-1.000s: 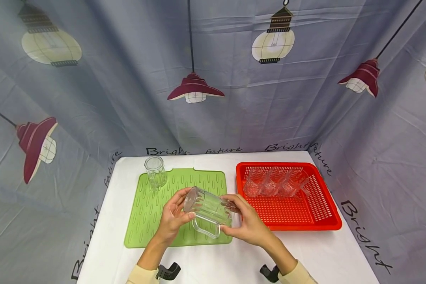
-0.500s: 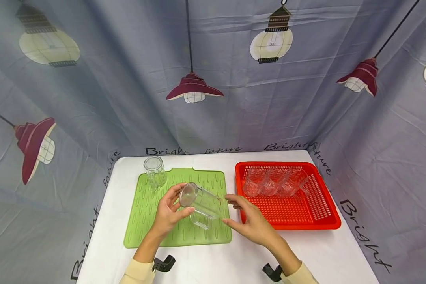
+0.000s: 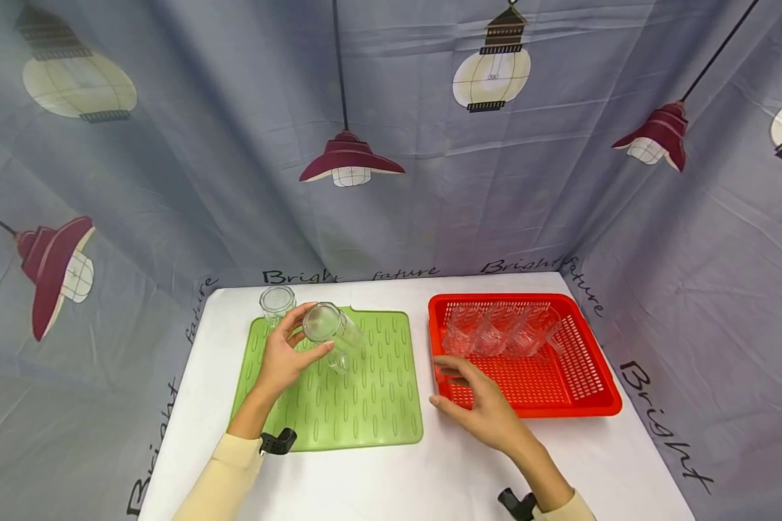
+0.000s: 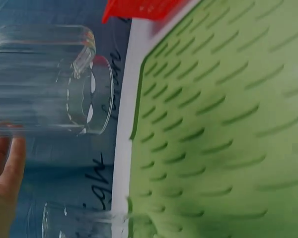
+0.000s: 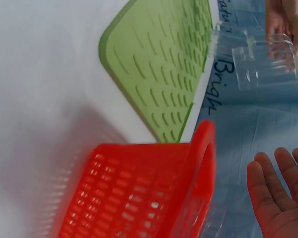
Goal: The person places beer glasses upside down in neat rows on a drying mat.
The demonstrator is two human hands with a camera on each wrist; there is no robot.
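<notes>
Near its base, a clear glass mug (image 3: 329, 325) is gripped by my left hand (image 3: 287, 354), which holds it bottom-up and tilted over the green drying mat (image 3: 371, 412). In the left wrist view the mug (image 4: 35, 84) has its rim facing the mat, with a gap between them. A second glass mug (image 3: 276, 302) stands at the mat's back left corner, partly hidden by the left hand. My right hand (image 3: 482, 409) holds nothing; its fingers are spread apart from the thumb beside the red basket's front left corner.
A red plastic basket (image 3: 560, 412) stands at the right of the white table (image 3: 391, 485). Several clear glass mugs (image 3: 502, 331) lie in its back part. A grey curtain (image 3: 391, 231) hangs behind the table.
Both hands held the mug a second ago; the right hand has let go and moved right. The left hand has carried the mug left and back over the mat.
</notes>
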